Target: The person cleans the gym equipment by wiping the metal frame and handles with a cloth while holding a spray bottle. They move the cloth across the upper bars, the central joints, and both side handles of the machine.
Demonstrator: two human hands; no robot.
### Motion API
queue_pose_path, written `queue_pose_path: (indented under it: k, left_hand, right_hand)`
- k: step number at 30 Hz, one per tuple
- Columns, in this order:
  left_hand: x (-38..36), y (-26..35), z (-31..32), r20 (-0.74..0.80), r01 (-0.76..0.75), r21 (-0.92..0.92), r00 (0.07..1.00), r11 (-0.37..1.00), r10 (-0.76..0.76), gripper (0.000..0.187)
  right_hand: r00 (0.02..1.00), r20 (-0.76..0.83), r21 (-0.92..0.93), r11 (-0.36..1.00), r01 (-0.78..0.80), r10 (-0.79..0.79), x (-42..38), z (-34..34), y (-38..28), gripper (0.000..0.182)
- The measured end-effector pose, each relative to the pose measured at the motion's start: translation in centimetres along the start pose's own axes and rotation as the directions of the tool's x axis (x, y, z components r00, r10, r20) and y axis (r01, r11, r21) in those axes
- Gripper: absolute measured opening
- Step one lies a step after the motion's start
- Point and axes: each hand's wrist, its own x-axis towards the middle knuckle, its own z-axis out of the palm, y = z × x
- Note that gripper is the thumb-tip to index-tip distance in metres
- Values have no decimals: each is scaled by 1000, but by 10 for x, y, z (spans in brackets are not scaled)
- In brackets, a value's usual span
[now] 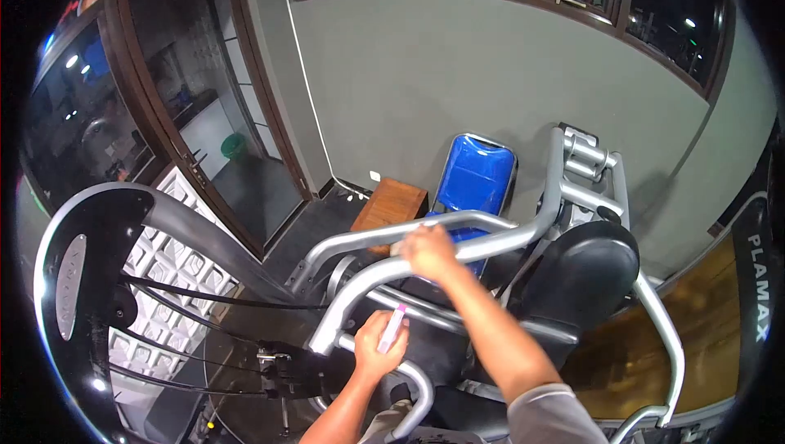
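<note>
My left hand (pixel 380 346) is closed around a small pale tube with a pink end (pixel 393 329), held upright below the curved silver bar. Further up, my right hand (pixel 427 252) is at the silver frame bar (pixel 491 246) of a gym machine, its fingers bent together and blurred. Something whitish shows at its fingertips, too small to make out. The black padded backrest (pixel 585 272) of the machine stands to the right of my right forearm.
A blue folding chair (pixel 476 174) and a wooden box (pixel 388 205) stand by the grey wall. On the left are the machine's black upright (pixel 82 264) and its cables. A glass door (pixel 221 117) is behind them.
</note>
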Motion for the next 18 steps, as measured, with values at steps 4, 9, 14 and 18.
queue_pose_path:
  k: [4, 9, 14, 18]
  left_hand:
    - [1, -5, -2, -10, -74, 19, 997, 997, 74, 12]
    - [2, -4, 1, -54, -68, -19, 996, 997, 67, 12]
    - [4, -6, 4, -58, -94, -2, 994, 996, 94, 12]
    - [3, -2, 2, -46, -124, -32, 991, 992, 122, 13]
  right_hand:
    - [992, -55, -22, 993, -117, 116, -15, -17, 1, 41]
    - [876, -214, -297, 826, -480, 432, -55, -90, 126, 38]
    - [740, -501, -220, 761, -610, 448, -64, -58, 95, 32]
    - [805, -514, -198, 872, -448, 296, -66, -21, 32, 23]
